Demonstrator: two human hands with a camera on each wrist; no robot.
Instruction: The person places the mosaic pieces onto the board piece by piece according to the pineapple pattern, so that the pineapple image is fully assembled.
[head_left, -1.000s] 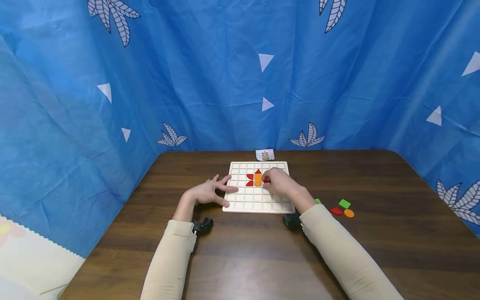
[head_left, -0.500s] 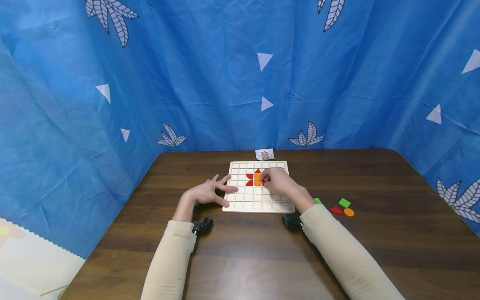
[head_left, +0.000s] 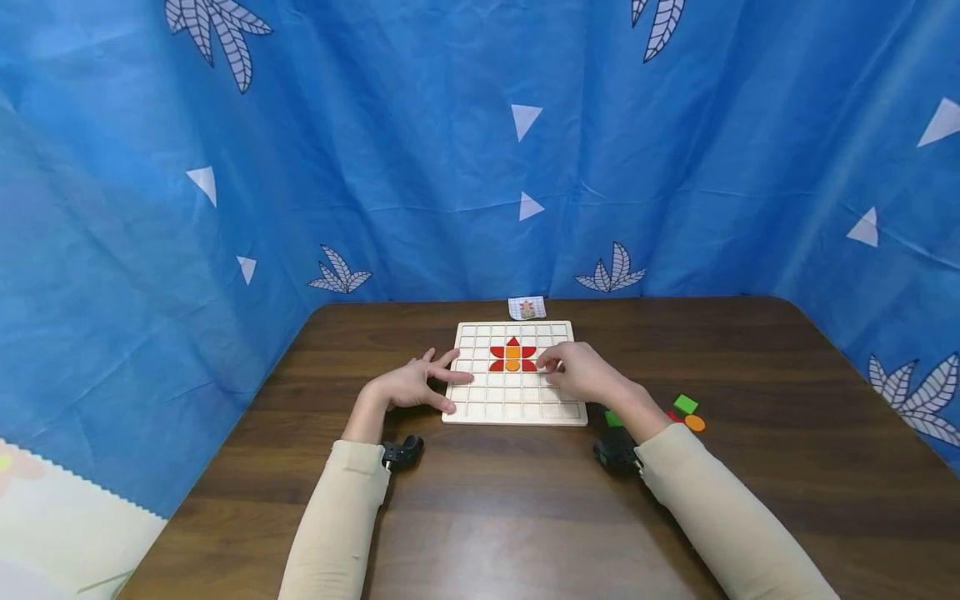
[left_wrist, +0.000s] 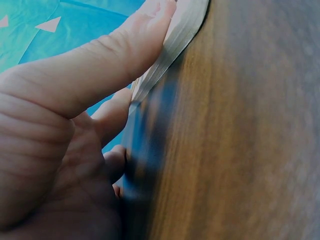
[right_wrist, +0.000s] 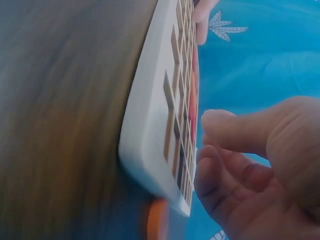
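Note:
A pale wooden grid board (head_left: 487, 406) lies on the table, with several flat pieces set in its cells: a red triangle (head_left: 513, 342) on top, an orange square (head_left: 513, 352) and orange circle (head_left: 512, 365) below it, and red quarter-circles, such as this red piece (head_left: 528, 352), on both sides. My left hand (head_left: 408, 384) rests on the board's left edge with fingers spread. Over the board's right part is my right hand (head_left: 587, 372), just right of the red pieces. Its fingers are loosely bent and hold nothing; a gap shows between thumb and fingertips in the right wrist view.
Right of the board lie loose pieces: a green one (head_left: 686, 404), an orange disc (head_left: 695, 423), a partly covered red one (head_left: 673, 416) and another green one (head_left: 612, 418) near my wrist. A printed pattern card (head_left: 527, 308) lies behind the board. A blue curtain (head_left: 450, 167) surrounds the table.
My right hand has let go of the red piece and drawn back to the right, uncovering the two red pieces on the right side. My left hand has stayed on the board.

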